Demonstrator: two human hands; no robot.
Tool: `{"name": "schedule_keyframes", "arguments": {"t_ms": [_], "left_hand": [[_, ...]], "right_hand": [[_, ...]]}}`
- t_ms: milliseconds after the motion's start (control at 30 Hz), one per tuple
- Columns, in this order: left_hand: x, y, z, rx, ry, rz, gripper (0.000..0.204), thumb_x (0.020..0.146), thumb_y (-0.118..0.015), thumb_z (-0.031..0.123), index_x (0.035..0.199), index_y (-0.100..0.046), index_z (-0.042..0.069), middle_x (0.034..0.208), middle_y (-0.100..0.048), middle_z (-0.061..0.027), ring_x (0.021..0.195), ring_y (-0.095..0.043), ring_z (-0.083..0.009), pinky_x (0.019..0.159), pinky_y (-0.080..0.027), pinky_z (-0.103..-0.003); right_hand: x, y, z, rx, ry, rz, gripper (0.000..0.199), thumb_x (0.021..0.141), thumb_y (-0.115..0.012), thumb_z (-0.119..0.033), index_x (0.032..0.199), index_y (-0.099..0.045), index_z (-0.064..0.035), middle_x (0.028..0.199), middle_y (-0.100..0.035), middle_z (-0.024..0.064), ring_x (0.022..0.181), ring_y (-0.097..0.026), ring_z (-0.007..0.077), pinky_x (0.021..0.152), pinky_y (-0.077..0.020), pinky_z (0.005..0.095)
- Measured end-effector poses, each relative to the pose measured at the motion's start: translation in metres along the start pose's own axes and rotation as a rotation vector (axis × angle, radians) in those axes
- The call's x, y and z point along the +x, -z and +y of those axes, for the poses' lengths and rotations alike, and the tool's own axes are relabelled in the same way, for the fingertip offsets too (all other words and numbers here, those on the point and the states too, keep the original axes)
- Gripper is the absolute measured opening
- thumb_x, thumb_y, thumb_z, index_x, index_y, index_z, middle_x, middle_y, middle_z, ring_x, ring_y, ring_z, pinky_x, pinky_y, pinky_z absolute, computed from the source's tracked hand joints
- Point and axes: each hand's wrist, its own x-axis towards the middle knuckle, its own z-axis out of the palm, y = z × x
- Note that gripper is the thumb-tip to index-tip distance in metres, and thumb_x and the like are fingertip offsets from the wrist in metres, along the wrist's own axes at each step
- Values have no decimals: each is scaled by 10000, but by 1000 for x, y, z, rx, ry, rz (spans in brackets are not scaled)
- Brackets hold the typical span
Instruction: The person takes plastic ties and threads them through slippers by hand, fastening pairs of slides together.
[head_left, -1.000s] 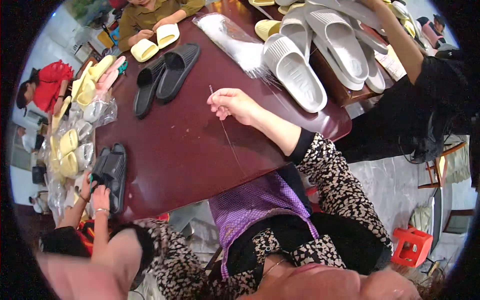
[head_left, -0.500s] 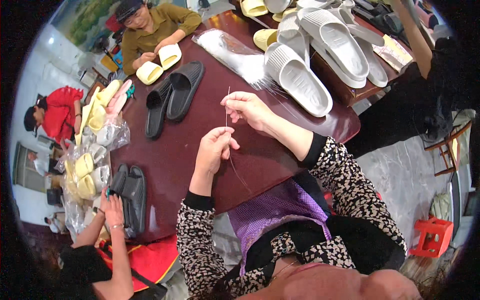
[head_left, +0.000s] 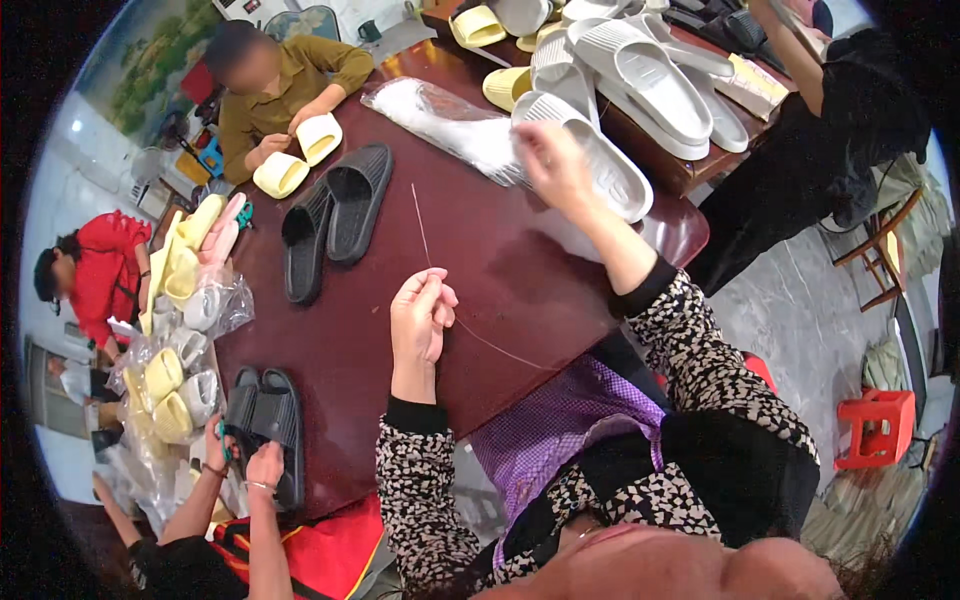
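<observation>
My left hand (head_left: 424, 310) is closed in a pinch over the dark red table (head_left: 390, 400). Between its thumb and fingers runs a thin pale strand (head_left: 419, 220), one end standing up above the hand and the other trailing toward the table's near edge. My right hand (head_left: 552, 170) is raised, apart from the strand, in front of a white slide slipper (head_left: 618, 180). Motion smears its fingers, so I cannot tell whether they hold anything. Close by lies a clear plastic bag of white strands (head_left: 440, 120). A pair of black slippers (head_left: 358, 200) sits beyond my left hand.
White and yellow slippers (head_left: 640, 75) are piled at the far right. Bagged slippers (head_left: 170, 380) line the left edge. A co-worker's hands (head_left: 262, 468) are at another black pair (head_left: 272, 415); a person across holds yellow slippers (head_left: 281, 176). A red stool (head_left: 873, 425) stands right.
My right hand has let go of the strand and moved up and right toward the white slipper. My left hand keeps its pinch, slightly lower. The co-worker's hands at left have moved apart.
</observation>
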Motion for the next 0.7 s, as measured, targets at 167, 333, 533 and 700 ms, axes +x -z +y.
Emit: {"name": "schedule_keyframes", "arguments": {"t_ms": [167, 333, 533, 700], "left_hand": [[2, 11, -1, -58, -27, 10, 137, 926, -468, 106, 964, -563, 14, 670, -580, -61, 459, -421, -63, 448, -363, -219], [6, 22, -4, -14, -30, -8, 136, 921, -481, 112, 957, -569, 15, 670, -579, -60, 463, -433, -67, 448, -362, -220], [11, 39, -10, -6, -29, -31, 133, 913, -493, 113, 957, -572, 15, 666, -578, -60, 462, -438, -69, 440, -359, -211], [15, 62, -14, 20, -41, -27, 136, 911, -500, 118, 958, -572, 14, 665, -577, -61, 459, -436, -69, 433, -358, -204]], "right_hand": [[7, 49, 26, -396, 54, 65, 280, 745, -625, -45, 1015, -557, -34, 920, -572, 138, 870, -565, 290, 774, -466, 367], [2, 50, 50, -660, -28, -272, 224, 761, -601, -122, 958, -539, -34, 944, -556, 151, 891, -562, 329, 755, -468, 418], [14, 51, 68, -745, -43, -394, 178, 809, -523, -153, 937, -529, -28, 941, -565, 172, 860, -579, 333, 732, -475, 437], [38, 58, 59, -898, -119, -392, 180, 825, -484, -154, 946, -532, -29, 964, -572, 169, 865, -582, 335, 760, -484, 430]]}}
